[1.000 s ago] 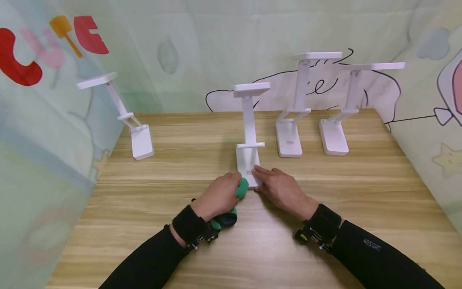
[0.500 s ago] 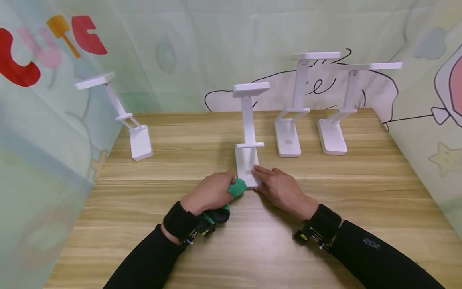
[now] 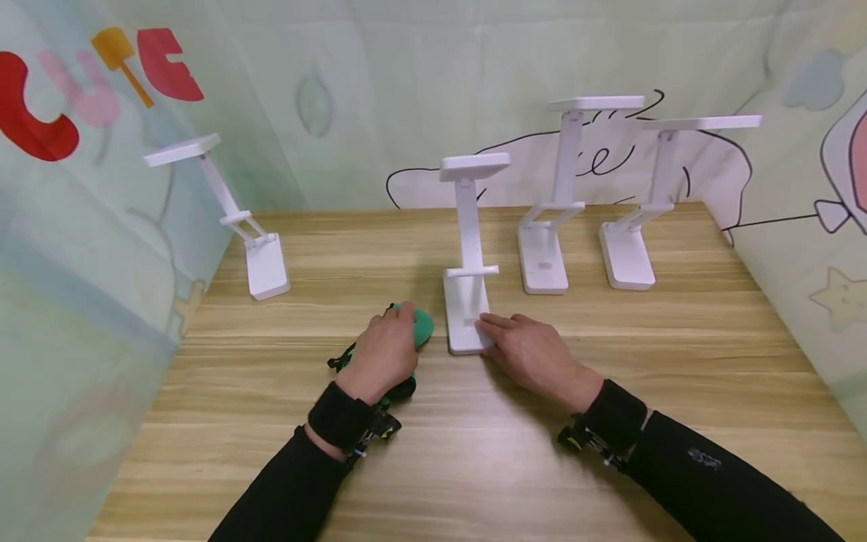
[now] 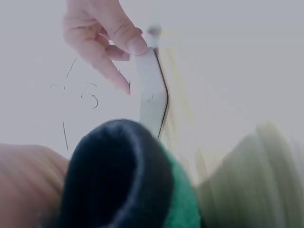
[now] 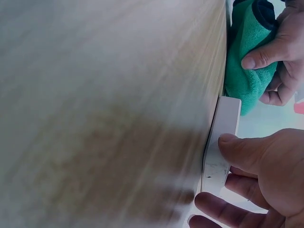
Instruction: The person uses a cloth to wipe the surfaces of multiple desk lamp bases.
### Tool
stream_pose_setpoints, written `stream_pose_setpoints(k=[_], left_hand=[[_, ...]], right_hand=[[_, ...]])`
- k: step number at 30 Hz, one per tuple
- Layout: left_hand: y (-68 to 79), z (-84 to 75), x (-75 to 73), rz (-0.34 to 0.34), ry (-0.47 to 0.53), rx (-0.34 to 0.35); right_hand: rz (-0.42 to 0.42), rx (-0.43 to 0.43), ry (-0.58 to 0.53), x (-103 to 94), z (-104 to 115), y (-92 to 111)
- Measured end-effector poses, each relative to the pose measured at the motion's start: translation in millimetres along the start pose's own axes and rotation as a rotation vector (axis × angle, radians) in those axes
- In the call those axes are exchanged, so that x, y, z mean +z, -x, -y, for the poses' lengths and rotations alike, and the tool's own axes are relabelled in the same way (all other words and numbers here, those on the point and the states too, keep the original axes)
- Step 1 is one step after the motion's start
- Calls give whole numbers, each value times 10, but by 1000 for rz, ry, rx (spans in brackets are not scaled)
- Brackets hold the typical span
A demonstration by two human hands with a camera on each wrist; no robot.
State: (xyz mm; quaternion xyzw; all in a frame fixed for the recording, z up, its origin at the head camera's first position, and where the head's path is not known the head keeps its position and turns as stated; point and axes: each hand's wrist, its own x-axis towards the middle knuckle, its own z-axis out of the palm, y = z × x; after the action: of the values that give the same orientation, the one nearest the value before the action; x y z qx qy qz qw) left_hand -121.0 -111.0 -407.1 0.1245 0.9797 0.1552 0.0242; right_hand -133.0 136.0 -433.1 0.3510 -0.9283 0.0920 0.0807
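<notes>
In the head view my left hand grips a green cloth with black edging on the wooden table, left of a white desk lamp. The bunched cloth shows its plush surface in the right wrist view, under my left thumb. My right hand holds the front right part of the lamp's base, thumb against the edge and other fingertips over the top. That base also appears in the left wrist view. The lamp stands upright with its head raised. Most of the cloth is hidden by my left hand.
Another white folding lamp stands at the far left. Two more, a nearer-to-centre lamp and a rightmost lamp, stand at the back right. Printed fabric walls enclose the table at the back and sides.
My left hand has moved left and slightly away from me with the green cloth, off the lamp base's front left corner. My right hand stays at the base.
</notes>
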Motion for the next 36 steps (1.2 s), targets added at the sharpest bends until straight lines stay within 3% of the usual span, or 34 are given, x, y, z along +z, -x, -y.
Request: stream_pose_setpoints(k=[11,36], left_hand=[[-28,-63,23,28,-21,13],[-22,-105,52,-10,-62,34]], right_hand=[[-16,33,-5,23,-161,-129],[-19,68,20,83,-324,-364]])
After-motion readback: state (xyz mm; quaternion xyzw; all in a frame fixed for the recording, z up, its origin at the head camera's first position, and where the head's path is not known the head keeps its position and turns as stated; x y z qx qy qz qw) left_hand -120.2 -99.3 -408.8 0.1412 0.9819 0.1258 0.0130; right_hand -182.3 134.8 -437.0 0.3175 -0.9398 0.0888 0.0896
